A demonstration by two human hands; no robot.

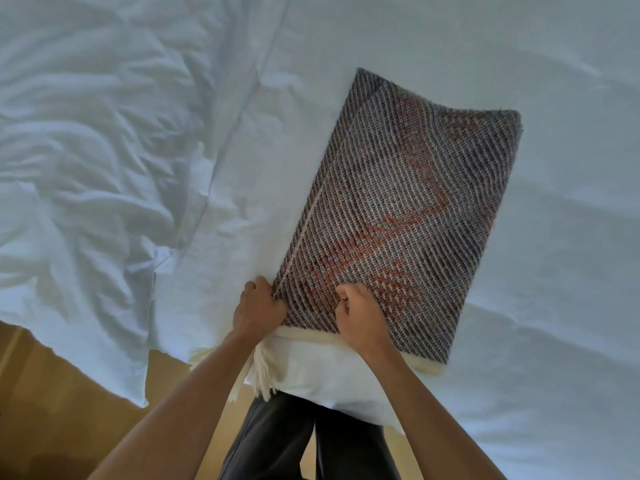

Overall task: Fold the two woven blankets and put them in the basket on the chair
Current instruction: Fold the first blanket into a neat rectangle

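Note:
A woven blanket [398,209], dark grey and white diagonal stripes with orange patches, lies folded into a long rectangle on the white bed. Its cream fringe [259,375] hangs over the bed's near edge. My left hand [258,304] grips the blanket's near left corner, fingers tucked under the edge. My right hand [358,315] is closed on the fabric of the near end, a little right of the left hand. Only one blanket shows; no basket or chair is in view.
The white bed sheet [536,98] spreads wide to the right and beyond the blanket. A crumpled white duvet [86,150] lies on the left. Wooden floor [52,410] shows at the lower left, and my dark trousers [304,441] stand against the bed's edge.

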